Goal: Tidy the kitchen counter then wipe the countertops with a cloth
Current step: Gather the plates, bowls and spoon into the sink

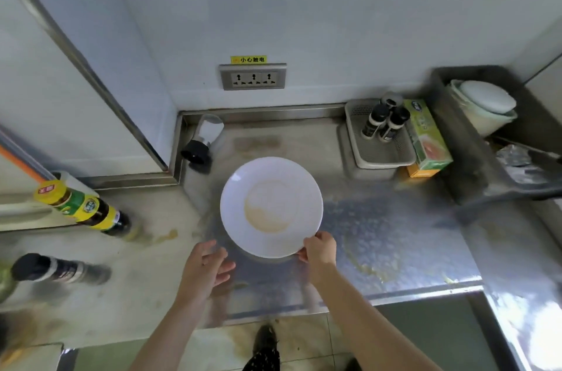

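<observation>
**Grip state.** Your right hand (319, 247) pinches the near-right rim of the white plate (271, 206), thumb on top. Your left hand (209, 264) is spread and relaxed just beside the near-left rim. It is apart from the rim and holds nothing. The plate is over the middle of the steel counter (425, 249). You cannot tell whether it rests there or is lifted clear.

**Hazards.**
- A one-hand pinch at the rim gives little support, so the far side of the plate may dip. Bring the left hand under the rim before moving.
- The brown residue (264, 212) in the plate's well may run off if you tilt the plate.
- The counter's front edge (425, 290) lies just nearer you than the plate. A slip there probably sends the plate to the floor tiles.
- Yellowish smears (167, 235) lie left of the plate and may be slick.

**Clearances.**
- Left of the plate: a yellow-capped sauce bottle (82, 208) and a dark-capped bottle (57, 268). A leftward sweep risks toppling them.
- Behind-left of the plate: a clear jar with a black lid (202, 139), standing tilted.
- Behind-right of the plate: a grey basket (386, 154) holding shakers, with a green box (425, 136) beside it.
- The widest open stretch of counter lies right of the plate.
</observation>
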Demonstrator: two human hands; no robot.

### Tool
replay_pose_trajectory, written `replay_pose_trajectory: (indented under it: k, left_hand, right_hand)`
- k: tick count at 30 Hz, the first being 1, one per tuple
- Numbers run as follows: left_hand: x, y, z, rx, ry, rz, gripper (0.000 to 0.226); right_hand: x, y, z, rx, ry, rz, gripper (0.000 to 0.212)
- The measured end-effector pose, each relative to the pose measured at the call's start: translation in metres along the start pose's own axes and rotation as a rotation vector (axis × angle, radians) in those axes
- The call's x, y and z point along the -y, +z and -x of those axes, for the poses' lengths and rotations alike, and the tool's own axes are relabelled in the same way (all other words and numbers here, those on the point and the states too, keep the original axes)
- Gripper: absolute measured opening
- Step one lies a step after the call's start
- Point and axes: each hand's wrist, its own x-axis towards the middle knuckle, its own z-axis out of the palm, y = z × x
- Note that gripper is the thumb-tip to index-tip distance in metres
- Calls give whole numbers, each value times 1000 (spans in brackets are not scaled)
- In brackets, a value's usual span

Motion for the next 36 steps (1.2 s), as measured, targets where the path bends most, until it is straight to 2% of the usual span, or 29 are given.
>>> replay_pose_trajectory:
  k: [5, 9, 15, 22, 29, 30, 33, 34, 36]
  left_hand:
    - [-16, 45, 14, 183, 26, -39, 32]
    - [-11, 97, 27, 308, 47, -123, 31]
    - [11, 205, 69, 561, 52, -300, 18]
    - [59, 341, 157, 772, 59, -469, 13]
    - [137, 462, 246, 951, 77, -632, 4]
    - [151, 477, 252, 974, 131, -693, 10]
    - [190, 510, 260, 1022, 403, -1150, 68]
    - [200, 517, 263, 995, 516, -1333, 82]
    - [214, 528, 270, 916, 699, -1622, 97]
  right_hand:
    - [9, -61, 21, -58, -63, -72, 16]
    - [0, -122, 35, -169, -84, -125, 19]
    - [-46, -238, 57, -352, -29, -395, 19]
    - [-107, -385, 85, -459, -27, -733, 22]
    - [-183, -513, 102, -678, 55, -954, 25]
    - [-195, -528, 103, -702, 62, -990, 26]
    - [-229, -572, 103, -779, 137, -1068, 32]
    - [-241, -586, 101, -810, 170, -1076, 33]
    - [-262, -611, 93, -859, 208, -1071, 33]
